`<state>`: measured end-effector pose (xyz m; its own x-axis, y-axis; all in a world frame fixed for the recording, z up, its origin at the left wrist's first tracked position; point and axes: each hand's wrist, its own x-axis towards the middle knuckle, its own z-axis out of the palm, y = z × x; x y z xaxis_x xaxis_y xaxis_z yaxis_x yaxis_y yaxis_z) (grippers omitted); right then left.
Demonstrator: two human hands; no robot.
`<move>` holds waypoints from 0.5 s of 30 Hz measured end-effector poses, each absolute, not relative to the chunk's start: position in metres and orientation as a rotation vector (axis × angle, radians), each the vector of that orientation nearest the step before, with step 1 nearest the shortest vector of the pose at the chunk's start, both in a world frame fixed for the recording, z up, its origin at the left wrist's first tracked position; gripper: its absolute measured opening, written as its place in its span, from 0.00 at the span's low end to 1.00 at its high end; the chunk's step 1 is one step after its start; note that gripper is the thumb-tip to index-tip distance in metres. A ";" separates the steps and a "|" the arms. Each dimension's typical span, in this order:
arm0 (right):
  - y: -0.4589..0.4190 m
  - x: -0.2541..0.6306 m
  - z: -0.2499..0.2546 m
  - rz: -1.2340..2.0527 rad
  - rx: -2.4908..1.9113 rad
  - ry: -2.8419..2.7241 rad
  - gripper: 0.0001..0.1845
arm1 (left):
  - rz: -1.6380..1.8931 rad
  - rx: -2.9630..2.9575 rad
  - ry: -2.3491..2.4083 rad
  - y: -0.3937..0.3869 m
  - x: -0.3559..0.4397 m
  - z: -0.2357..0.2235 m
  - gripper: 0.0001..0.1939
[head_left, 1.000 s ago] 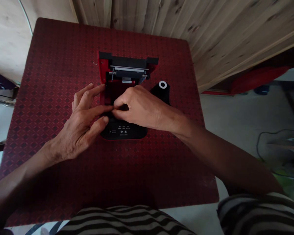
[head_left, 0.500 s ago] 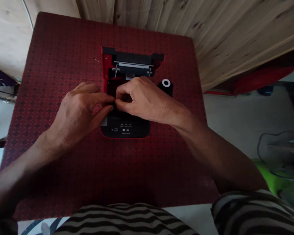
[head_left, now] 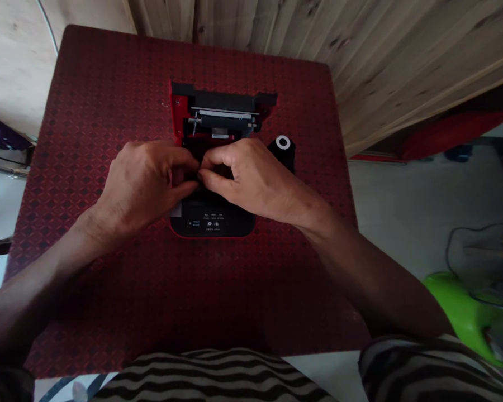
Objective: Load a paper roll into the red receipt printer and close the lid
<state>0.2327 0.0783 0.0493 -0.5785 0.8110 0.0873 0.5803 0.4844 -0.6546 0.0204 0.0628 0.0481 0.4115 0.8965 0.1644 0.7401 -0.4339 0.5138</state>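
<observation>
A small black and red label printer (head_left: 230,226) stands on the table with its lid (head_left: 224,100) raised, showing a roller inside. My left hand (head_left: 140,178) reaches over its left side, thumb and fingers pinched together above the dark interior. Against those fingertips, my right hand (head_left: 251,176) pinches as well, from the right. Whatever lies between the fingertips is too small and dark to make out. Behind my right wrist rests a black roll (head_left: 282,143) with a white ring on its end, partly hidden.
A red patterned cloth covers the table (head_left: 109,78). Wooden planks (head_left: 385,61) line the wall behind and to the right. On the floor at right stands a bright green plastic thing (head_left: 456,307), with a dark cable (head_left: 452,245) near it.
My left hand has shifted slightly right, its fingers curling closer to my right fingertips. My right hand keeps its pinch. The view has moved a little.
</observation>
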 end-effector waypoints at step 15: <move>0.035 0.250 0.049 0.263 -1.033 -2.454 0.11 | 0.789 2.260 1.006 0.051 0.010 0.044 0.05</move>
